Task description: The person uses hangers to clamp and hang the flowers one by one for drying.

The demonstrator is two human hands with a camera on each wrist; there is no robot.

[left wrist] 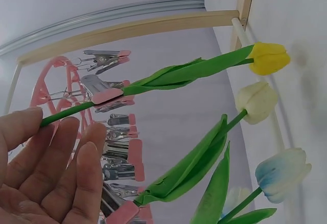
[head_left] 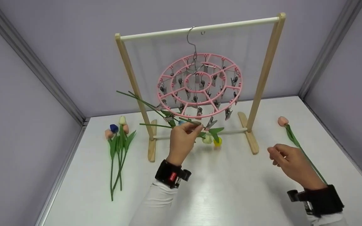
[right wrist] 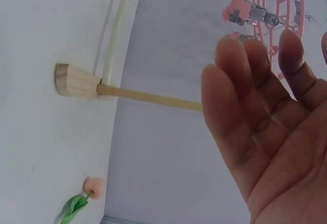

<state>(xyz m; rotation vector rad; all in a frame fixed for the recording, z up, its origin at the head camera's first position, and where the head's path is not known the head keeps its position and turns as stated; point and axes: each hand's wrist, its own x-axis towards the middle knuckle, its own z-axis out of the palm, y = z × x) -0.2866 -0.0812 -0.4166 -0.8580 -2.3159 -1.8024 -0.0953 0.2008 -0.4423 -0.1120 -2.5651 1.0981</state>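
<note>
1. The left hand (head_left: pixel 182 142) pinches the green stem of a yellow artificial tulip (left wrist: pixel 194 74) between thumb and fingers.
2. The right hand (head_left: pixel 295 163) is well apart on the right, holding nothing, its fingers loosely bent.
3. A silver metal clip with pink tips (left wrist: pixel 108 96) lies across the yellow tulip's stem, just beside the left hand.
4. Near that flower hang a cream tulip (left wrist: pixel 190 166), its base at another clip, and a white-and-blue tulip (left wrist: pixel 283 175).
5. Above, a round pink plastic hanger (head_left: pixel 198 91) hangs from a wooden rack with a white rod (head_left: pixel 231 24).
6. On the white tabletop (head_left: pixel 225 188), four tulips (head_left: pixel 113 149) lie left, one peach tulip (head_left: pixel 290 135) right.
</note>
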